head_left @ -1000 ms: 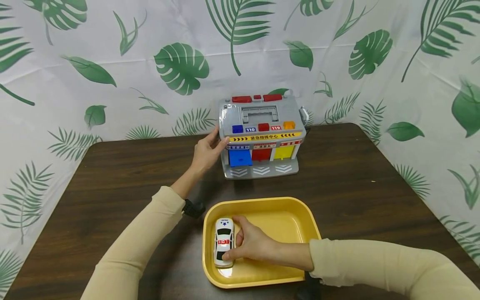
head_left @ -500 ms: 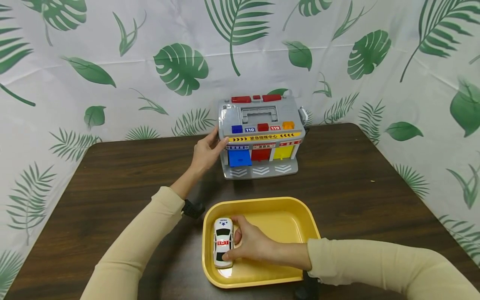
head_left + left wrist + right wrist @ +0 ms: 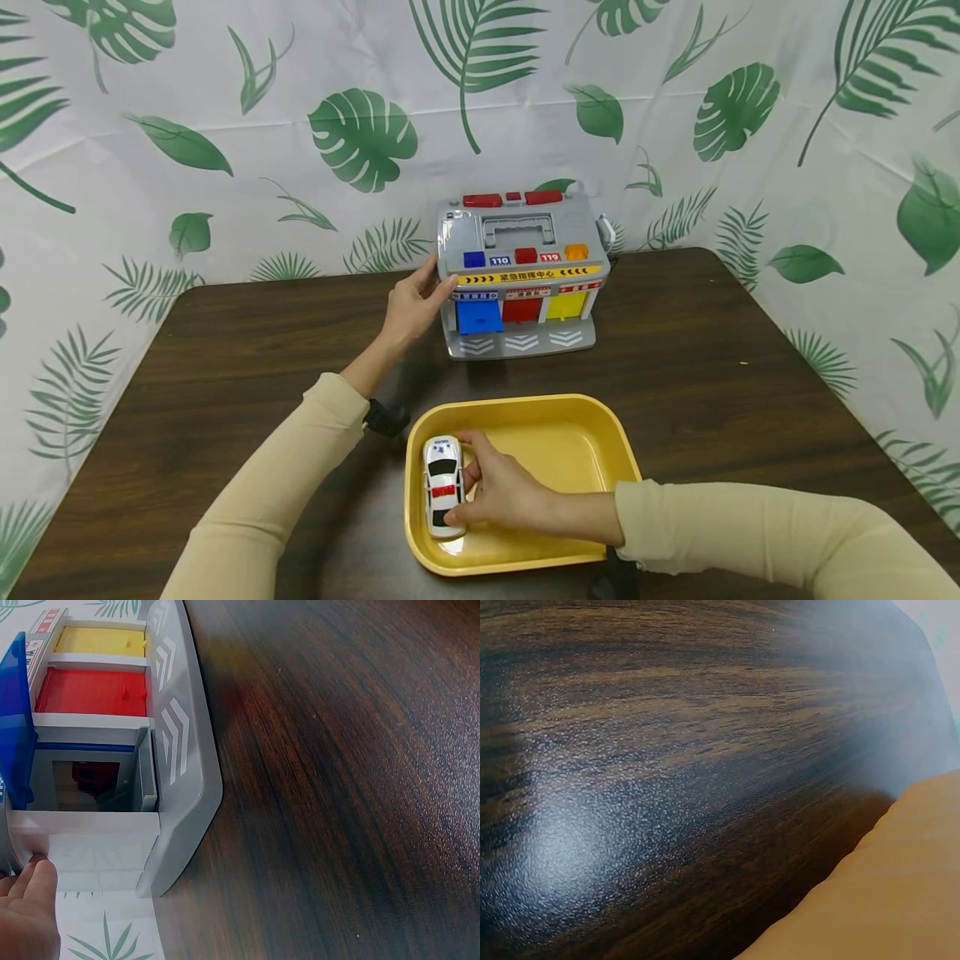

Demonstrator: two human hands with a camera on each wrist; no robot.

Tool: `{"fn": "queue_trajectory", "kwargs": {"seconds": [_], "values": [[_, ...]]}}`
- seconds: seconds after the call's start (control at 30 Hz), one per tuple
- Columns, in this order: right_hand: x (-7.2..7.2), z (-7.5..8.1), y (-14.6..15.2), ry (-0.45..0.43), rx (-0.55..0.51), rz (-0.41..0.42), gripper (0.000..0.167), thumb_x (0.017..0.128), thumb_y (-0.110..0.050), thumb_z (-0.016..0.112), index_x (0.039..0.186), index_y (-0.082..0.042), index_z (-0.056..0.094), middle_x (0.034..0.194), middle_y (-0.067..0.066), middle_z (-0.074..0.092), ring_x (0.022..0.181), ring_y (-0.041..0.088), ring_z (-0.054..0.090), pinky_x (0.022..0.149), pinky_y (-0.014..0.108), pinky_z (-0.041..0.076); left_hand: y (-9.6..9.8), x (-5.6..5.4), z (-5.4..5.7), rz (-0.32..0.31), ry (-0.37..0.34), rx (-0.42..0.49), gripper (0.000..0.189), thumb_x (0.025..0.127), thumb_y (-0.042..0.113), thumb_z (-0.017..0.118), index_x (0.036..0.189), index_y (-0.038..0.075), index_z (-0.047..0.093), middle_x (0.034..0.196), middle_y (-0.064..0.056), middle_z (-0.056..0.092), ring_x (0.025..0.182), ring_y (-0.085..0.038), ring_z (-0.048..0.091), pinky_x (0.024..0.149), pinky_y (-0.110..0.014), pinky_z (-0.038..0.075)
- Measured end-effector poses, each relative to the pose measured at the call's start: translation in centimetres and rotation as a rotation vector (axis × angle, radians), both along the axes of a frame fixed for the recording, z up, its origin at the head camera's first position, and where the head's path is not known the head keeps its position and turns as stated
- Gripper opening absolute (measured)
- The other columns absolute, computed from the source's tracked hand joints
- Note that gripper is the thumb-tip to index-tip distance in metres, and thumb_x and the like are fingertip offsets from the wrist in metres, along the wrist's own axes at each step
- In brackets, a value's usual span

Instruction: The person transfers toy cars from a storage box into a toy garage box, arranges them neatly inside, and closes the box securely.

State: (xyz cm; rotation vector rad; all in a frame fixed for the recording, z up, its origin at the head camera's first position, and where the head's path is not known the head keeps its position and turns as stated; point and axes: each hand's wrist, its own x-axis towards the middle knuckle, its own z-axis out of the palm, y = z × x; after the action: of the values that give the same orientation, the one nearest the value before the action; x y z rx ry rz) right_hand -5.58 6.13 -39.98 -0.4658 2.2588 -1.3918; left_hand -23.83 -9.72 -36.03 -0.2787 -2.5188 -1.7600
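Observation:
In the head view my right hand point(image 3: 504, 492) reaches into a yellow tray point(image 3: 622, 462) and grips a white toy police car point(image 3: 444, 468) at its left end. The thumb lies on the car's rear, the other fingers at its right side near the front. My left hand point(image 3: 408, 310) touches the left side of a grey toy emergency station point(image 3: 525, 262), thumb at the roof's front corner. Its fingertips meet the side wall in the left wrist view. The station's blue door point(image 3: 16, 724) is raised, while the red door point(image 3: 94, 693) and yellow door point(image 3: 101, 642) are down.
A dark wood table point(image 3: 247, 375) carries the tray in front of the station. Behind it hangs a white cloth point(image 3: 480, 67) printed with green leaves. Inside the blue bay a dark red shape point(image 3: 95, 778) shows. A blurred orange-yellow surface point(image 3: 900, 892) fills the right wrist view's lower right.
The toy police car has shifted slightly left in the tray and turned a little, its front end toward the left wall. My right hand moves with it. My left hand and the station stay put.

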Motion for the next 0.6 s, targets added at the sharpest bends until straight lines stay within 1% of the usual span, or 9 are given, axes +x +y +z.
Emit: {"fn": "queue_trajectory", "kwargs": {"seconds": [0.13,0.3,0.4,0.47,0.53,0.6], "values": [[-0.2,0.3,0.1,-0.027,-0.012,0.002,0.082,0.070,-0.004,0.080,0.136,0.000,0.032,0.077,0.003,0.058,0.062,0.010,0.052,0.053,0.016,0.043,0.1,-0.1,0.0,0.000,0.001,-0.001,0.069,0.091,0.043,0.057,0.149,0.018,0.028,0.148,-0.003,0.038,0.129,-0.020,0.047,0.102,-0.035,0.043],[-0.4,0.6,0.4,-0.097,-0.091,-0.004,0.079,0.073,0.001,0.075,0.137,0.003,0.029,0.077,0.005,0.057,0.060,0.010,0.054,0.051,0.017,0.045,0.1,-0.1,0.1,0.000,0.003,-0.003,0.069,0.091,0.043,0.057,0.149,0.017,0.028,0.147,-0.004,0.040,0.128,-0.020,0.047,0.102,-0.035,0.043],[-0.5,0.9,0.7,-0.117,-0.117,0.004,0.075,0.075,0.001,0.073,0.137,0.006,0.030,0.080,0.005,0.056,0.061,0.009,0.055,0.055,0.018,0.048,0.1,0.0,0.1,-0.004,0.007,-0.002,0.070,0.091,0.043,0.057,0.149,0.016,0.028,0.147,-0.006,0.041,0.128,-0.020,0.048,0.102,-0.035,0.044],[-0.6,1.2,0.9,-0.130,-0.114,-0.004,0.072,0.076,0.001,0.072,0.136,0.006,0.032,0.083,0.005,0.055,0.062,0.010,0.057,0.058,0.019,0.051,0.0,0.0,0.1,-0.005,0.011,-0.004,0.069,0.091,0.042,0.057,0.149,0.016,0.028,0.146,-0.006,0.041,0.128,-0.020,0.048,0.102,-0.035,0.044],[-0.7,1.5,1.1,-0.145,-0.106,-0.013,0.070,0.078,0.000,0.072,0.135,0.005,0.034,0.086,0.007,0.055,0.064,0.011,0.058,0.061,0.022,0.054,0.0,0.0,0.1,-0.005,0.016,-0.006,0.069,0.092,0.041,0.058,0.149,0.015,0.028,0.146,-0.007,0.041,0.128,-0.021,0.048,0.102,-0.035,0.043],[-0.8,2.0,1.3,-0.171,-0.108,-0.035,0.069,0.078,-0.001,0.073,0.136,0.002,0.036,0.090,0.009,0.054,0.065,0.014,0.058,0.062,0.025,0.055,0.0,0.0,0.0,-0.002,0.020,-0.006,0.068,0.092,0.040,0.058,0.148,0.014,0.029,0.146,-0.008,0.042,0.127,-0.021,0.049,0.102,-0.035,0.044]]}}
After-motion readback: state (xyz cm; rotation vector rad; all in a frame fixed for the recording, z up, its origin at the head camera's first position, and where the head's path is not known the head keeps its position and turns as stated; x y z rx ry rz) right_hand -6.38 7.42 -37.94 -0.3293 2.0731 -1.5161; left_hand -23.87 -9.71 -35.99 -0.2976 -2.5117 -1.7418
